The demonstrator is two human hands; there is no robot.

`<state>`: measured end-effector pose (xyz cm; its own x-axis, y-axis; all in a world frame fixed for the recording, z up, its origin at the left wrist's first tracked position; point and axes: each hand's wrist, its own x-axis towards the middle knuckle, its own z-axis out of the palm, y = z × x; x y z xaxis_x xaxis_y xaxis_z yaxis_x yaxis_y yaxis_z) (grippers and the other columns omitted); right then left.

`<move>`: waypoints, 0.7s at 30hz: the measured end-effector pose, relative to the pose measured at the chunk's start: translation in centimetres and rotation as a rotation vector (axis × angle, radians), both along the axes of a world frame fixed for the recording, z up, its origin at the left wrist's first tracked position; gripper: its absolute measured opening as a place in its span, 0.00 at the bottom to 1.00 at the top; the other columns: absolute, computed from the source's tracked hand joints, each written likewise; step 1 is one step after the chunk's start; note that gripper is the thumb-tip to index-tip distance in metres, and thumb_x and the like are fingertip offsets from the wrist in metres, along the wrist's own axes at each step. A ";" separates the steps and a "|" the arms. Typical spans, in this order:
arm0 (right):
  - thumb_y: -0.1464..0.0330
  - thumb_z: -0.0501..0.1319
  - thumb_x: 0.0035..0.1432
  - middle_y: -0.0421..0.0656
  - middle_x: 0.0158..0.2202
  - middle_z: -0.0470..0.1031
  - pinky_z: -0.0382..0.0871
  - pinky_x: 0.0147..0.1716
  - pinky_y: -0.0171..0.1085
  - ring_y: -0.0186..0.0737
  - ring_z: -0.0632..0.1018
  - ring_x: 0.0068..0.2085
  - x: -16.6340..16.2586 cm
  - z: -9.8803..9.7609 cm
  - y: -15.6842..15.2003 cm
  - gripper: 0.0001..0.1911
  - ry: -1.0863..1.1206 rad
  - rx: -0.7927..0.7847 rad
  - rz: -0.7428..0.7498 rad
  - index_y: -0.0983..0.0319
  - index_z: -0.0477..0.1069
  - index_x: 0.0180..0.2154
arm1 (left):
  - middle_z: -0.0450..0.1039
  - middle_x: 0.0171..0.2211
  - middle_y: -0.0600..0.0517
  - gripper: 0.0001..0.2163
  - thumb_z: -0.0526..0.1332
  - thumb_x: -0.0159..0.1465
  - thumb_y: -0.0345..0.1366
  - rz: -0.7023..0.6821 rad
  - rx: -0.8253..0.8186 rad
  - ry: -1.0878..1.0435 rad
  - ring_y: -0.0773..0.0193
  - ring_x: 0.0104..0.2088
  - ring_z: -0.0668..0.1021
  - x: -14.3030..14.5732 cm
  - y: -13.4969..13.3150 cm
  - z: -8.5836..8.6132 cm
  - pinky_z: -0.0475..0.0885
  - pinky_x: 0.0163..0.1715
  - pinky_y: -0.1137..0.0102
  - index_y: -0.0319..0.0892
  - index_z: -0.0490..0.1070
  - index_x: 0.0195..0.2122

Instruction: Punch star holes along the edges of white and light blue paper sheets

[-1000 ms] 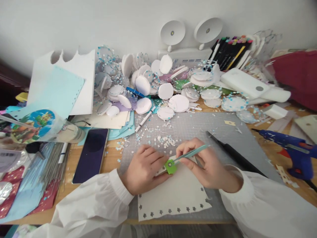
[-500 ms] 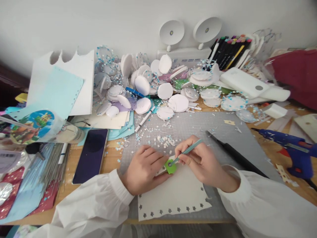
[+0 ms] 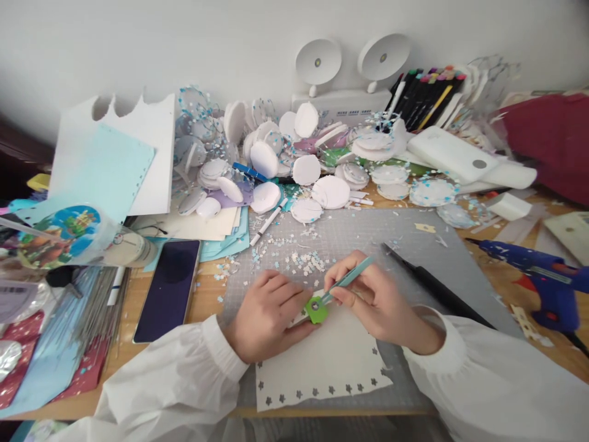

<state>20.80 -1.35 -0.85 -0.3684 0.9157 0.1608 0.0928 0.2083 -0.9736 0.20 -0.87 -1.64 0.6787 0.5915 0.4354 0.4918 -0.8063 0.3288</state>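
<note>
- Head view: a person in white sleeves works over a cream sheet of paper (image 3: 322, 371) on a grey mat (image 3: 368, 233), which covers the middle of a wooden counter (image 3: 209, 288).
- The left hand (image 3: 271, 316) rests across the upper left part of the sheet, its bent fingers and thumb holding a small green punch (image 3: 317, 311).
- The punch sits at the sheet's upper edge, between the two hands, its round opening facing up.
- The right hand (image 3: 375, 301) pinches a pair of teal tweezers (image 3: 352, 274) narrowly between thumb and fingers, the tips slanting down to the punch's opening; whether they reach inside cannot be told.
- Flower-shaped holes run along the sheet's near edge and up its sides, the mat showing dark through them.
- Just beyond the hands lies a scatter of tiny white and blue paper cutouts (image 3: 306, 263).
- To the right, a long black tool (image 3: 432, 282) lies slantwise on the mat, with a blue glue gun (image 3: 547, 264) farther right.
- To the left, a phone (image 3: 168, 288) lies face up near a bundle of thin wires (image 3: 99, 313).
- Behind, white discs (image 3: 331, 192) pile up before a two-headed lamp (image 3: 343, 101) and a row of markers (image 3: 427, 98).
</note>
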 end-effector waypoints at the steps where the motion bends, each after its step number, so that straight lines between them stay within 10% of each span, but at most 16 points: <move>1: 0.72 0.55 0.61 0.40 0.34 0.67 0.69 0.32 0.33 0.33 0.72 0.32 -0.1 0.0 0.0 0.03 -0.003 -0.001 0.001 0.59 0.61 0.35 | 0.77 0.34 0.49 0.11 0.61 0.62 0.39 0.000 0.002 -0.002 0.62 0.32 0.75 0.0 0.0 0.0 0.67 0.36 0.63 0.39 0.71 0.42; 21: 0.64 0.56 0.61 0.40 0.32 0.68 0.68 0.32 0.37 0.34 0.71 0.31 0.3 0.3 0.6 0.07 0.165 -0.171 -0.075 0.59 0.60 0.35 | 0.77 0.34 0.48 0.12 0.60 0.62 0.39 0.003 -0.005 -0.014 0.62 0.33 0.76 -0.1 0.0 0.0 0.67 0.37 0.63 0.39 0.70 0.43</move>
